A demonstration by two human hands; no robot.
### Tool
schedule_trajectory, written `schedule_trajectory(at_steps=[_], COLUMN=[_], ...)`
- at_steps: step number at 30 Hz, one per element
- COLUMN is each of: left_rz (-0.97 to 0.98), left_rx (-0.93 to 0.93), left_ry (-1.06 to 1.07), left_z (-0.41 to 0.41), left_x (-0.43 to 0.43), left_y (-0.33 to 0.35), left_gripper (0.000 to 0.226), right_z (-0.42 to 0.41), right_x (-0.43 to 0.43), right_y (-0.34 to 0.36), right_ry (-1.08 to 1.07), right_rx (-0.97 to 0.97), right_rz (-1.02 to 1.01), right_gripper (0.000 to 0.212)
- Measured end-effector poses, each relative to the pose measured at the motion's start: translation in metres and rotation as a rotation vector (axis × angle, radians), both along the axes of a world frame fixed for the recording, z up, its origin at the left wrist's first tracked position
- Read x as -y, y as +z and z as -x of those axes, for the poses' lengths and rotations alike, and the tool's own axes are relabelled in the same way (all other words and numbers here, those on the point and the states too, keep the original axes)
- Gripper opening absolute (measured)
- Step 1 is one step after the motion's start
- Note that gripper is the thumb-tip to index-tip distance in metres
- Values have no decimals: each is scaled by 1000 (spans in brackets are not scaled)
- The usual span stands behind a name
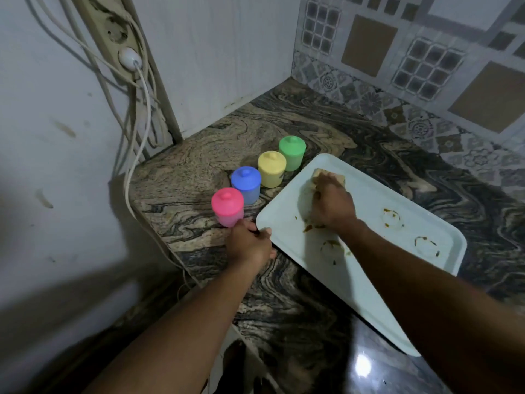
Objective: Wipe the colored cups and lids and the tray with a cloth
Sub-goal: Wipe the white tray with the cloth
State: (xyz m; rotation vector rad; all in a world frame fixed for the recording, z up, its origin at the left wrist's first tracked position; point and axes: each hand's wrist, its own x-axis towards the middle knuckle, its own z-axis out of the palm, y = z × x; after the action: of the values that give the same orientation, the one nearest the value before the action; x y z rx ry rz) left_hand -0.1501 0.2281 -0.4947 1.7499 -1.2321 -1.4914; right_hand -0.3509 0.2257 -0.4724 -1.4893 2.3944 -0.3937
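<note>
Four cups: pink cup [227,207], blue cup [246,184], yellow cup [272,168], green cup [292,153], lidded, beside the tray [287,223].
Left hand [250,245]: fingers grasp the tray corner.
Right hand [332,206]: fingers curled on the cloth [338,177], on the tray.

Four small plastic cups stand upright in a diagonal row on the marbled counter [184,166], each capped with a knobbed lid [227,201] of its own colour. The pink cup [228,217] is nearest, then the blue cup [250,196], the yellow cup [271,177] and the green cup [294,163] farthest. Just right of them a pale rectangular tray [397,200] lies at an angle, marked with brownish rings and smears. A tan cloth [339,177], only partly visible, rests on the tray's far end
</note>
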Motion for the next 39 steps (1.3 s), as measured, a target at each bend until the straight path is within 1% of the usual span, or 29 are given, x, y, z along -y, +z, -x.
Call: schedule_trajectory(at_steps=[2, 5, 7, 8, 9, 10, 12, 13, 14, 16, 18, 20, 22, 24, 25, 26, 27, 28, 29, 30, 31, 32, 34, 35, 37, 39], left_rz=[-25, -49, -59, -57, -54, -52, -45, -37, -29, -12, 2, 12, 12, 47, 105, 178, 261, 342, 398, 426, 438, 435, 406, 400, 417, 441], left_rx=[-56, -105, -109, -105, -104, -96, -77, -68, -56, -34, -8, 22, 49, 104, 175, 258, 327, 362, 374, 378, 380, 394, 442, 465, 495, 500], left_ry=[12, 37, 43, 41, 41, 39, 36, 33, 27, 25, 9, -8, -19, -32, -60, -100, -138, -176, -220, -268, -322, -390, -508, -547, -590, -612], left_z=[-2, -3, -3, -3, -3, -2, -2, -2, -1, 0, 1, 1, 1, 2, 3, 4, 5, 6, 6, 6, 5, 4, 0, -1, -1, 0], left_x=[3, 2, 0, -1, -3, -3, -5, -5, -6, -6, -6, -6, -6, -9, -11, -15, -22, -29, -36, -42, -45, -46, -43, -41, -39, -39], left_y=[0, 3, 7, 9, 10, 11, 11, 11, 12, 11, 11, 11, 12, 15, 15, 15, 14, 14, 13, 14, 15, 14, 14, 14, 14, 13], left_gripper=[23, 23, 23, 23, 23, 22, 20, 19, 19, 20, 23, 25, 24, 19, 19, 21, 26, 35, 50, 67, 84, 100, 124, 129, 129, 126], right_z=[-24, -51, -44, -33, -19, -3, 24, 29, 28, 10, -11, -29, -34, -23, -11, 3, 18, 31, 41, 44, 41, 33, 9, -1, -16, -21], right_x=[-25, -85, -115, -121, -120, -112, -84, -66, -48, -31, -49, -96, -146, -176, -180, -176, -166, -151, -132, -112, -92, -77, -67, -75, -112, -156], right_y=[-8, -2, 10, 19, 28, 35, 42, 40, 34, 16, -1, -5, 2, 15, 23, 30, 37, 43, 47, 48, 45, 40, 20, 9, -3, -1], right_ry=[152, 432, 541, 544, 496, 392, 111, 38, 23, 91, 185, 330, 419, 406, 360, 267, 134, -1, -76, -84, -35, 34, 195, 263, 368, 421], right_rx=[82, 199, 254, 275, 277, 248, 133, 85, 57, 51, 65, 92, 128, 196, 213, 207, 175, 128, 93, 72, 66, 76, 71, 65, 74, 151], right_rz=[59, 109, 111, 107, 113, 147, 277, 320, 294, 119, 37, 82, 120, 102, 117, 153, 202, 257, 308, 337, 324, 268, 102, 59, 107, 152], right_gripper=[51, 44, 38, 36, 35, 36, 37, 40, 44, 47, 48, 45, 39, 30, 28, 29, 32, 36, 42, 49, 52, 50, 46, 47, 47, 39])
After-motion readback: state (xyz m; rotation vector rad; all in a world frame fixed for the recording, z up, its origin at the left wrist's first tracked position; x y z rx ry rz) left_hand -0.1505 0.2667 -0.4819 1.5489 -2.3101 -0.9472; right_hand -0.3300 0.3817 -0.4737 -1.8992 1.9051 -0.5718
